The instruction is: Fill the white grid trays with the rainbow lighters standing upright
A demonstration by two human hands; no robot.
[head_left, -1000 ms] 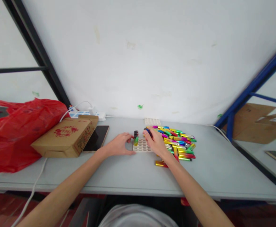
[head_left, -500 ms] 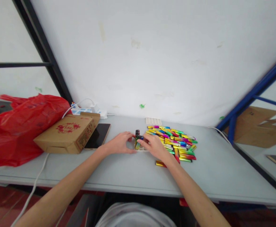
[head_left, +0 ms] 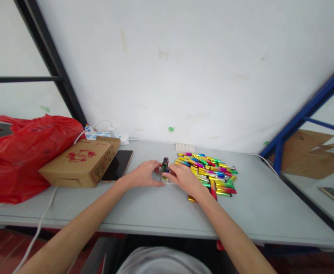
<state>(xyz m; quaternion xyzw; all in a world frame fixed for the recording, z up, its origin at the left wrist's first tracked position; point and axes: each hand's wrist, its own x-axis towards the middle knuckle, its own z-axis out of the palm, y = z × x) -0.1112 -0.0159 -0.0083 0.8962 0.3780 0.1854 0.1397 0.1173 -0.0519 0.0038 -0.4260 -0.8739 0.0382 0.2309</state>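
Note:
Several shiny, metallic-coloured lighters [head_left: 165, 164] with black tops stand upright in a small white tray [head_left: 169, 183], which is mostly hidden by my hands. My left hand [head_left: 146, 173] curves round the tray's left side, thumb at the near edge and fingers at the far edge, steadying it. My right hand [head_left: 184, 177] is closed on a lighter [head_left: 167, 171] just above the tray, its thumb and fingers pinching it near the dark top. To the right lies a loose pile of lighters [head_left: 212, 173] in gold, red, green, blue and purple.
A second white tray [head_left: 185, 147] with small compartments lies near the wall. On the left are a dark phone-like tablet [head_left: 117, 166], a cardboard box [head_left: 78, 161], a red plastic bag [head_left: 32, 152] and a power strip [head_left: 123, 138]. A blue frame [head_left: 298, 125] borders the table's right side.
My right hand has moved slightly left and down with the lighter, closer to the standing lighters. My left hand stays at the tray's side.

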